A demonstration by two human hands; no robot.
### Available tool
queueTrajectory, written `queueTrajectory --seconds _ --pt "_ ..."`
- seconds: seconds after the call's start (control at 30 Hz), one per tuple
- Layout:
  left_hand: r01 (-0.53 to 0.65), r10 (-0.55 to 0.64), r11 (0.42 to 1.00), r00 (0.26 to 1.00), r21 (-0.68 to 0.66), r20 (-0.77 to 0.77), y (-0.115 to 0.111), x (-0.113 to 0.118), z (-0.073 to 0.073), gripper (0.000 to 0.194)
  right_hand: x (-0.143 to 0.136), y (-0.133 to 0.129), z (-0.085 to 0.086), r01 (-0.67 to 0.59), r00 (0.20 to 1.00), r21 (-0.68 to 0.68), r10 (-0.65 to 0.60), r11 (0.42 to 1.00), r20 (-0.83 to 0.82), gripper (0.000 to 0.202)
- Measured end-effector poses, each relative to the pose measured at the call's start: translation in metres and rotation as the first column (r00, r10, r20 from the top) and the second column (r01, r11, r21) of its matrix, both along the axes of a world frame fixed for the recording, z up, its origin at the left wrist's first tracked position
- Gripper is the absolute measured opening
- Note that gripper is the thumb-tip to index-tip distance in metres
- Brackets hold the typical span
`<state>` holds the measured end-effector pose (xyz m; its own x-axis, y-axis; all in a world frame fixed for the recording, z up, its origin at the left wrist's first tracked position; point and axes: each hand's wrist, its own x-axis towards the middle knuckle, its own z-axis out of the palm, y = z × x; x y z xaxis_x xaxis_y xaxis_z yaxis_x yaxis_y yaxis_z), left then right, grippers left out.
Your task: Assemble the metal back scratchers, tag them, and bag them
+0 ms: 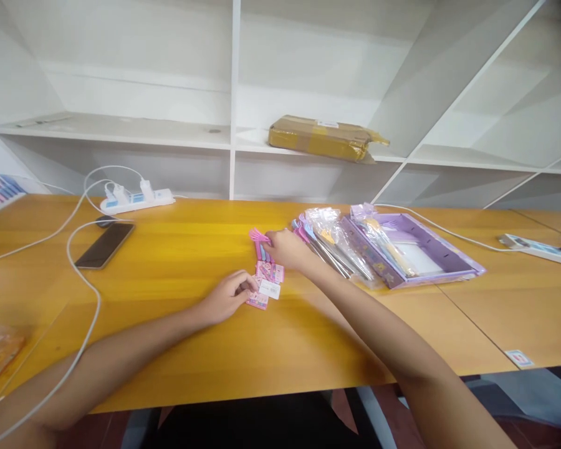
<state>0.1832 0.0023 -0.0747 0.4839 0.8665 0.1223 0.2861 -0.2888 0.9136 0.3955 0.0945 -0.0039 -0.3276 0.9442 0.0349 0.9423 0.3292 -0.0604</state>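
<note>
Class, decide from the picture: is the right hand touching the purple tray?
Apart: the head view shows utensils lying between the right hand and the purple tray.

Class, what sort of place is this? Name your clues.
Probably a shared desk or packing workspace: power strip on the long wooden table, cubby shelving behind, and a taped cardboard box on a shelf.

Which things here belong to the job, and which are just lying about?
Likely in use:
pink cards and white label at the left hand
pink hand-shaped piece at the right hand
metal rods
purple tray

Apparently lying about:
phone
left power strip
right power strip
taped parcel
</note>
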Motion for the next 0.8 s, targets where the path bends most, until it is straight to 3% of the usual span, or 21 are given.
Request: queueTrajectory --seconds 0.23,0.3,0.4,0.5,0.57,0.73,0.8 --pt "0.008 -0.008 0.999 1.0 0.044 0.006 -0.002 0.003 0.004 0.011 -0.048 0.022 -0.022 0.072 0.997 -0.022 -0.071 0.997 0.035 0.037" --pt "0.005 -0.006 0.999 1.0 0.043 0.021 -0.002 0.003 0.003 0.009 -0.05 0.021 -0.021 0.065 0.998 -0.035 -0.064 0.997 0.023 0.034" --pt "-0.003 0.01 0.998 0.993 -0.065 0.119 -0.002 0.001 -0.002 0.009 -0.045 0.014 -0.012 0.028 0.999 -0.058 -0.029 0.998 -0.018 0.031" --pt "-0.057 0.098 0.983 0.968 -0.176 0.231 0.0 0.001 -0.009 0.027 -0.035 -0.008 -0.004 -0.075 0.975 -0.099 0.053 0.992 -0.216 0.035" --pt "-0.087 0.133 0.98 0.955 -0.176 0.265 0.003 0.002 -0.013 0.04 -0.031 -0.032 -0.002 -0.144 0.924 -0.1 0.098 0.984 -0.37 0.033" --pt "0.047 -0.012 0.991 0.966 -0.128 0.259 0.005 0.005 -0.017 0.044 -0.02 -0.089 -0.003 -0.357 0.823 -0.123 0.249 0.926 -0.511 0.031" --pt "0.045 -0.008 0.987 0.971 -0.153 0.239 0.003 0.004 -0.014 0.047 -0.008 -0.096 -0.003 -0.351 0.781 -0.108 0.228 0.93 -0.581 0.036"
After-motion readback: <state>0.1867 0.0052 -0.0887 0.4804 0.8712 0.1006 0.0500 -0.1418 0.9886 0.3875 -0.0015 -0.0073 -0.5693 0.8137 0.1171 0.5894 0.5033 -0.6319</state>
